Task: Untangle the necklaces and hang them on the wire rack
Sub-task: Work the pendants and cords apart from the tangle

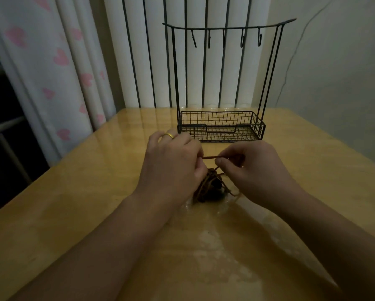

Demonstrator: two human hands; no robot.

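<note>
Rack point(221, 127) beyond hands — tangled necklaces point(210, 185) between, curtain point(58, 61) left.

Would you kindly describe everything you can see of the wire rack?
The wire rack is thin dark metal and stands upright at the far side of the table, before a barred window. Tall side rods carry a curved top bar with five small hooks, all bare. At its foot sits a shallow mesh basket, which looks empty, with a notch in its front wall. Neither hand touches it; the necklaces lie nearer the person.
</note>
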